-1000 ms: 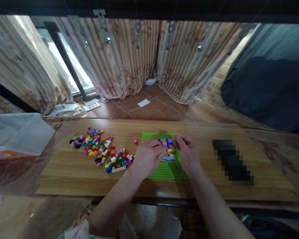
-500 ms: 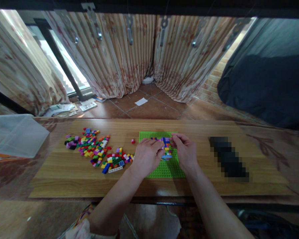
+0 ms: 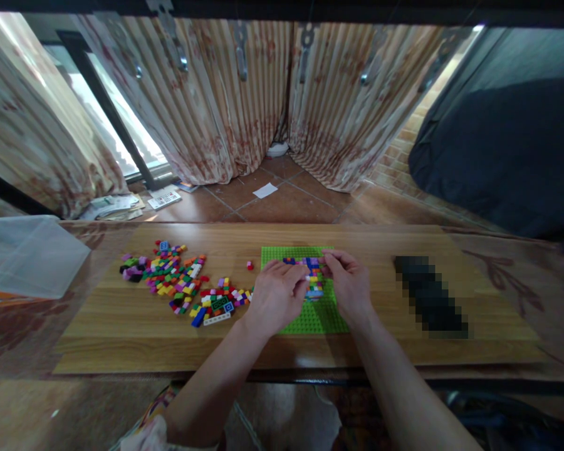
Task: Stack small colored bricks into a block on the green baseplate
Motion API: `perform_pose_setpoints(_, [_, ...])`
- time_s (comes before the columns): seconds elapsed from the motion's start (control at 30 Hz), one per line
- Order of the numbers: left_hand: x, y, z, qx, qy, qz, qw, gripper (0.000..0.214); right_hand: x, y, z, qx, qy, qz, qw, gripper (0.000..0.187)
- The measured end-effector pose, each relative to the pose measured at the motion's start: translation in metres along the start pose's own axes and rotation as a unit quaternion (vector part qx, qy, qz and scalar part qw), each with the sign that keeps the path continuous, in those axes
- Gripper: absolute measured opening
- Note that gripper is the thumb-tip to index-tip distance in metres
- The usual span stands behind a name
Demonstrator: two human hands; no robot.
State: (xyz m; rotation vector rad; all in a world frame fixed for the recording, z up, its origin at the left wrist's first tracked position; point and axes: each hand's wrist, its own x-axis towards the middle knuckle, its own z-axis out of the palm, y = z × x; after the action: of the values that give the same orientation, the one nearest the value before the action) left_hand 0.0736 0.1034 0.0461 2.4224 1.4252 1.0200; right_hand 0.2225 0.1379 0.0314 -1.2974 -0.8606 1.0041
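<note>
A green studded baseplate [image 3: 314, 324] lies in front of me, with a patch of joined toy bricks [image 3: 314, 280] in several colours on it. My left hand [image 3: 278, 293] rests over the left part of that patch, fingers bent and closed together, covering some bricks. At the patch's upper right corner, my right hand [image 3: 350, 279] has thumb and forefinger pinched. Whatever either set of fingertips holds is too small or hidden to make out.
Loose toy bricks [image 3: 173, 275] spread over the left of the wooden table [image 3: 136, 341]. One small red-and-pink brick [image 3: 249, 265] lies left of the baseplate. A blurred-out dark object [image 3: 432, 297] is on the right. A translucent bin [image 3: 32, 257] stands at the left edge.
The whole view has shifted very slightly. Both hands keep almost the same place and pose over the bricks.
</note>
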Motion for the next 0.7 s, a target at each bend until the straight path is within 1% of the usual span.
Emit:
perform_pose_setpoints(0.27, [-0.0023, 0.0023, -0.0008, 0.04, -0.019, 0.041, 0.998, 0.018, 0.0004, -0.0004, 0.0, -0.005, -0.003, 0.0, 1.0, 0.026])
perform_pose_setpoints(0.5, [-0.0038, 0.0062, 0.0004, 0.063, -0.002, 0.029, 0.998, 0.02, 0.0008, 0.002, -0.0001, 0.0, -0.004, -0.002, 1.0, 0.027])
perform_pose_setpoints(0.7, [-0.0047, 0.0093, 0.0003, 0.065, -0.01, 0.003, 0.998, 0.02, 0.0014, 0.0049, 0.0008, 0.0, -0.002, -0.007, 1.0, 0.028])
